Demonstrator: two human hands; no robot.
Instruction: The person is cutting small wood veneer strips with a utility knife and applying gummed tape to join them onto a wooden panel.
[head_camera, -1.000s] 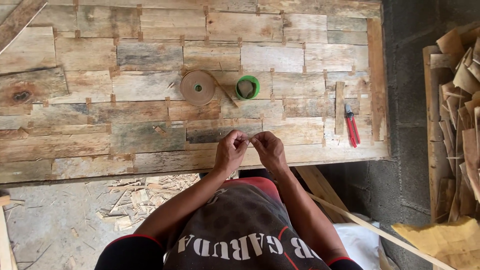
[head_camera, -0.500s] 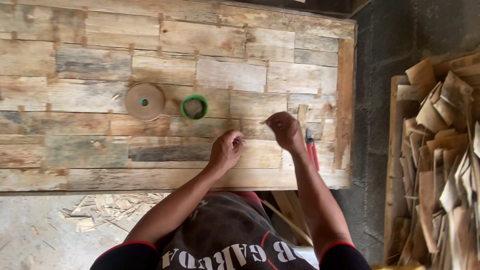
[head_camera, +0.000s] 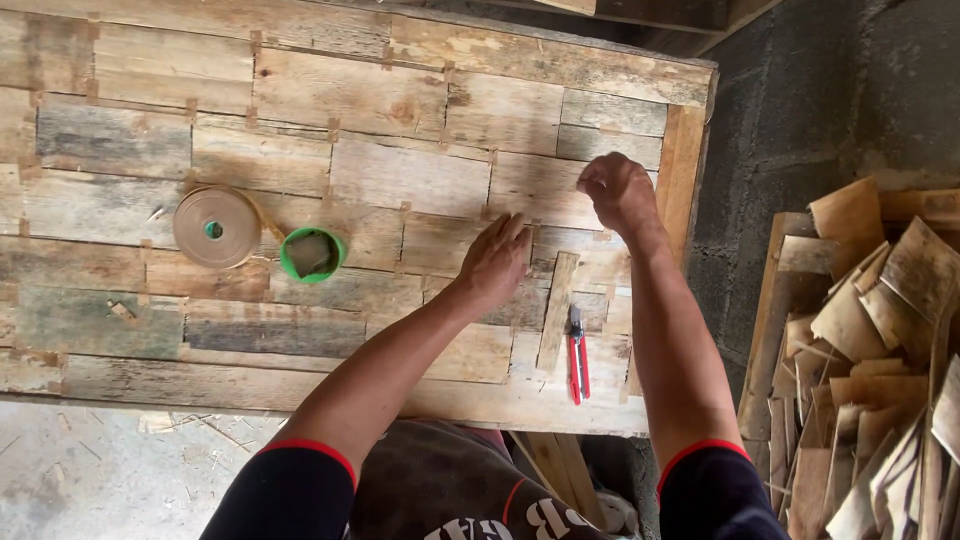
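A panel of patched wood veneer strips (head_camera: 380, 170) lies flat in front of me, its joints taped. My left hand (head_camera: 495, 262) rests flat on the veneer near a seam, fingers together and pointing away from me. My right hand (head_camera: 618, 192) hovers over the panel's right end with the fingers curled in; whether a bit of tape is pinched there I cannot tell. A loose narrow wood strip (head_camera: 558, 308) lies just right of my left hand, with red-handled cutters (head_camera: 577, 357) beside it.
A brown paper tape roll (head_camera: 216, 227) and a green-rimmed ring of tape (head_camera: 312, 254) sit on the panel's left half. A stack of veneer offcuts (head_camera: 868, 370) stands at the right against a dark block wall (head_camera: 830, 90). Wood scraps litter the concrete floor (head_camera: 110, 470) below.
My hands were together near the panel's front edge; they have separated, the right going out to the panel's right end and the left pressing flat. The view has shifted right.
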